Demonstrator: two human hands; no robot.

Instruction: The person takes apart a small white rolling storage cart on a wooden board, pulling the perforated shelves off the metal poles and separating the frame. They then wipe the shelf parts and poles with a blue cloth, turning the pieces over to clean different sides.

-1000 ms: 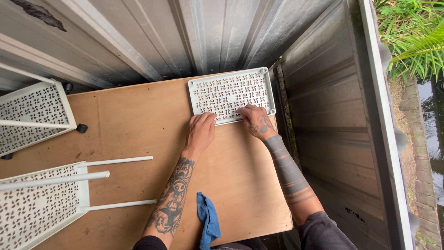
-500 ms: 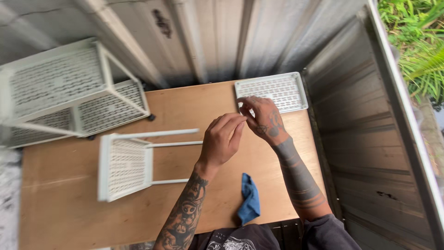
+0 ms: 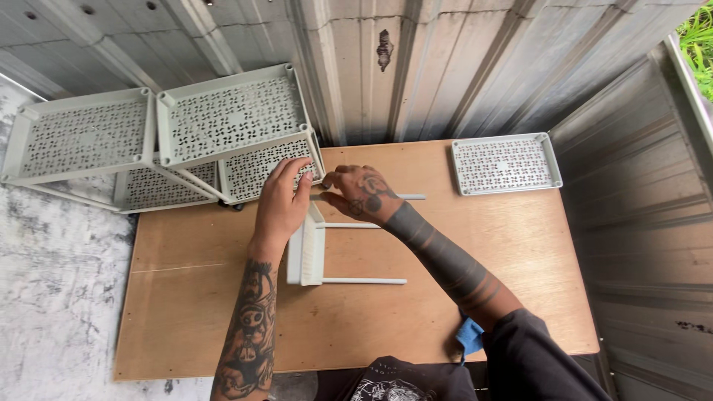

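Observation:
A white perforated tray (image 3: 306, 256) stands on its edge in the middle of the wooden board (image 3: 445, 297). Three thin white poles stick out of it to the right. My left hand (image 3: 282, 202) lies over the tray's far top corner, fingers curled on its rim. My right hand (image 3: 364, 194) is closed around the farthest pole (image 3: 412, 197), close to where it meets the tray. The nearest pole (image 3: 364, 281) and the middle pole (image 3: 349, 225) are free.
A second flat perforated tray (image 3: 505, 163) lies at the board's back right. A white multi-tier rack (image 3: 223, 126) lies tipped at the back left, partly off the board. A blue cloth (image 3: 469, 334) sits at the near edge. Corrugated metal walls (image 3: 460, 67) stand behind and to the right.
Both hands left the flat tray at the back right and came to the tray with poles, which now stands on its edge. The view has swung left and pulled back.

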